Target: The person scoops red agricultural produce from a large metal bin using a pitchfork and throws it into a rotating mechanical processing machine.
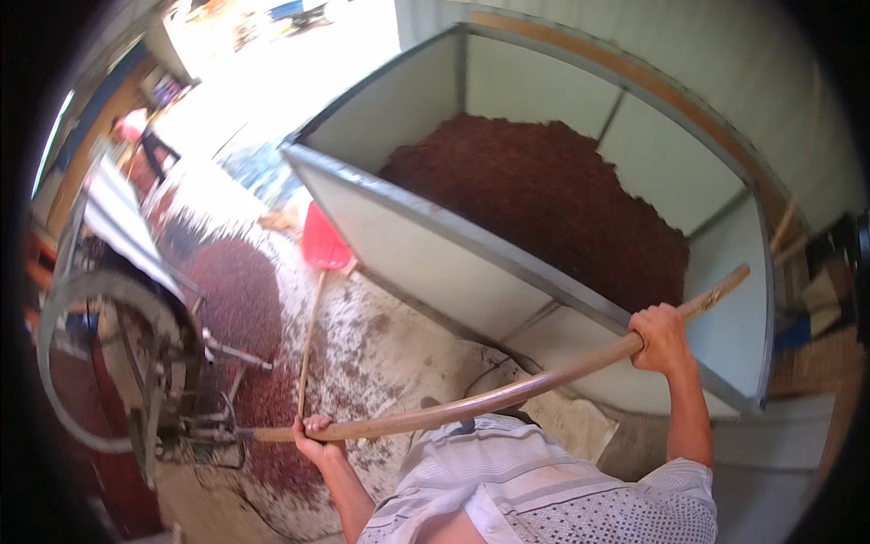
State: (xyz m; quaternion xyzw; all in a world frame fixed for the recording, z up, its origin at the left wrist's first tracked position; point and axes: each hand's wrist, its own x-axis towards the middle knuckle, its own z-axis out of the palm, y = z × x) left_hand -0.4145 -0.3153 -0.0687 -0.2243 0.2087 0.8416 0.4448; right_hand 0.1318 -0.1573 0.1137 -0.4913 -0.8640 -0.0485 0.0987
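A long, thick wooden pole [489, 399] slants across in front of my body, its right end higher. My right hand [662, 339] is closed round it near that end, over the edge of the large bin. My left hand [317, 441] grips it low on the left, fingers curled over it. The pole's left end meets dark metal parts beside a wheeled machine [168, 363], and I cannot tell what is fixed there. A red shovel [323, 238] lies beyond my left hand, its thin handle running down toward that hand.
The big pale panelled bin [426, 222] with a metal frame holds a heap of dark reddish-brown loose material [544, 195]. More reddish material [234, 295] lies piled on the floor by the machine. A bent-over person [140, 131] is at the far left.
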